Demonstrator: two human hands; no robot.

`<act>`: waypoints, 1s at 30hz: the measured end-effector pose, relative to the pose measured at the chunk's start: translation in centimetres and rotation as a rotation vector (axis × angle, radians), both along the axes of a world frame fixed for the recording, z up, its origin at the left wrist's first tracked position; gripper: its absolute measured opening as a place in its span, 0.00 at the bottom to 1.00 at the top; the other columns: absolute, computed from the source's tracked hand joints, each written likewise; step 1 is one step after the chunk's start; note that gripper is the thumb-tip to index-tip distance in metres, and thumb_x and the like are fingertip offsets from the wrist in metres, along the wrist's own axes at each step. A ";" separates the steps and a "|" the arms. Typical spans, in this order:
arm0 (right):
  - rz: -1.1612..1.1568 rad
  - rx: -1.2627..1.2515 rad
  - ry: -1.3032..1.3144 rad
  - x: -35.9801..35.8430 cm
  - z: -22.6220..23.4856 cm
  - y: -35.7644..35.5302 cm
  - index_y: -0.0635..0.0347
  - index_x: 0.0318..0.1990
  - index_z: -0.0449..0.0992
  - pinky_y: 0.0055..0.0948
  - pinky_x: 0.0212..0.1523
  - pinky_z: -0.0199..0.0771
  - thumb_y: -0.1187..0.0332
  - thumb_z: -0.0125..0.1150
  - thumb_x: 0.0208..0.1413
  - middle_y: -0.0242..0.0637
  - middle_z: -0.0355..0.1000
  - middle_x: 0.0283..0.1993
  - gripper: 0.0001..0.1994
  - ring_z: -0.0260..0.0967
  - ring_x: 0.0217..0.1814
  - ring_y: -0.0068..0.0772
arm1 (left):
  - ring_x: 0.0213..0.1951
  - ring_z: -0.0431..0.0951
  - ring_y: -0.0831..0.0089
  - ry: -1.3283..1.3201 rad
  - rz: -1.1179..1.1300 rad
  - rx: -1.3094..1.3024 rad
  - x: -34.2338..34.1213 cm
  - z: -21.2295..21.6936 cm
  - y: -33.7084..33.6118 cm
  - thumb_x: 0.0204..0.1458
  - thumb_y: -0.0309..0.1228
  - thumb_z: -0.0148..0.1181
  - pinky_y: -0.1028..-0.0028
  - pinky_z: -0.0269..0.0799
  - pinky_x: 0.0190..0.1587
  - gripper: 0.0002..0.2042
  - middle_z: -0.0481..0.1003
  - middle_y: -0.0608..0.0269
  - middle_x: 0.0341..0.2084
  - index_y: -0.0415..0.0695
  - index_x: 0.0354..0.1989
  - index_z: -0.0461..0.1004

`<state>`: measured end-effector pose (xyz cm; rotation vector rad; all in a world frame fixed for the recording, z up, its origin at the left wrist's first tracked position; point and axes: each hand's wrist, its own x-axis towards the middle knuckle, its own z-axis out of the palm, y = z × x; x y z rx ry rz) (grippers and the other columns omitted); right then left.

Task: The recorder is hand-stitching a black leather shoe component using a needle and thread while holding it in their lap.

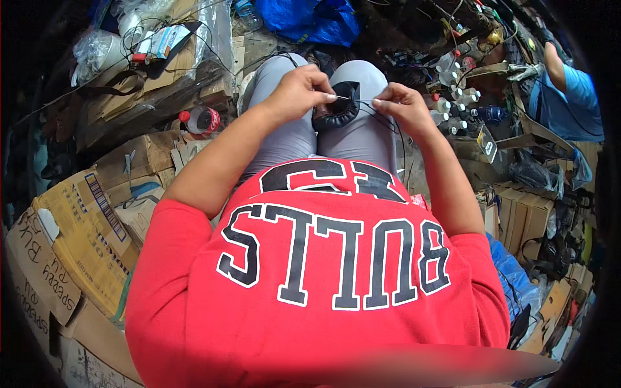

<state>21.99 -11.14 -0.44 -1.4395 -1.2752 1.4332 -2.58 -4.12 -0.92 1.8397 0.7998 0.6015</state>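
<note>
Over my knees, my left hand [303, 94] is closed in a pinch on one end of a thin, pale, needle-like piece [345, 97]. Facing it, my right hand [405, 108] pinches a fine dark thread [366, 103] that runs toward the pale piece; where the two meet is too small to make out. Below and between the hands, a black shoe-like piece [337, 120] with a gathered edge rests on my grey-trousered thighs. Dark thread also hangs loosely below my right hand, down along my thigh.
Flattened cardboard boxes [87, 226] are piled at the left. A red-capped bottle [202, 120] lies by my left knee. Several small bottles [446, 107] stand at the right, near a person in a blue shirt [576, 103]. A blue plastic bag [310, 19] lies ahead.
</note>
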 end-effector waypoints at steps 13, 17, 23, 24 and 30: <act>0.013 0.064 -0.014 2.2 3.0 -3.2 0.61 0.27 0.75 0.18 0.35 0.60 0.71 0.64 0.47 0.28 0.61 0.33 0.05 0.60 0.35 0.17 | 0.27 0.74 0.58 0.259 -0.156 0.251 1.3 1.9 -0.5 0.51 0.28 0.53 0.68 0.68 0.31 0.06 0.73 0.51 0.23 0.40 0.34 0.72; -0.073 0.381 -0.505 2.7 3.7 1.3 0.62 0.29 0.75 0.23 0.36 0.63 0.69 0.62 0.47 0.32 0.63 0.32 0.06 0.63 0.35 0.25 | 0.29 0.74 0.54 0.226 -0.208 0.339 1.8 1.6 -0.3 0.51 0.28 0.52 0.63 0.68 0.33 0.05 0.73 0.50 0.24 0.40 0.33 0.70; 0.010 0.441 -0.785 2.2 3.9 1.8 0.56 0.35 0.77 0.37 0.46 0.65 0.63 0.61 0.48 0.40 0.69 0.40 0.09 0.68 0.44 0.42 | 0.32 0.74 0.49 0.336 -0.203 0.338 1.1 1.7 0.0 0.51 0.29 0.51 0.59 0.68 0.34 0.05 0.73 0.47 0.25 0.42 0.33 0.69; 0.191 0.455 -0.903 0.6 5.9 1.5 0.56 0.33 0.76 0.38 0.46 0.64 0.63 0.59 0.49 0.39 0.70 0.37 0.08 0.68 0.42 0.41 | 0.33 0.74 0.49 0.337 -0.217 0.324 0.8 1.7 -0.2 0.51 0.30 0.52 0.58 0.68 0.35 0.06 0.73 0.47 0.25 0.42 0.33 0.69; 0.580 0.568 -1.213 -3.9 6.3 0.6 0.54 0.29 0.71 0.36 0.43 0.60 0.70 0.52 0.51 0.35 0.71 0.25 0.02 0.69 0.36 0.38 | 0.31 0.74 0.50 0.296 -0.254 0.323 1.1 1.5 -0.2 0.51 0.30 0.50 0.58 0.68 0.34 0.06 0.73 0.49 0.25 0.42 0.34 0.69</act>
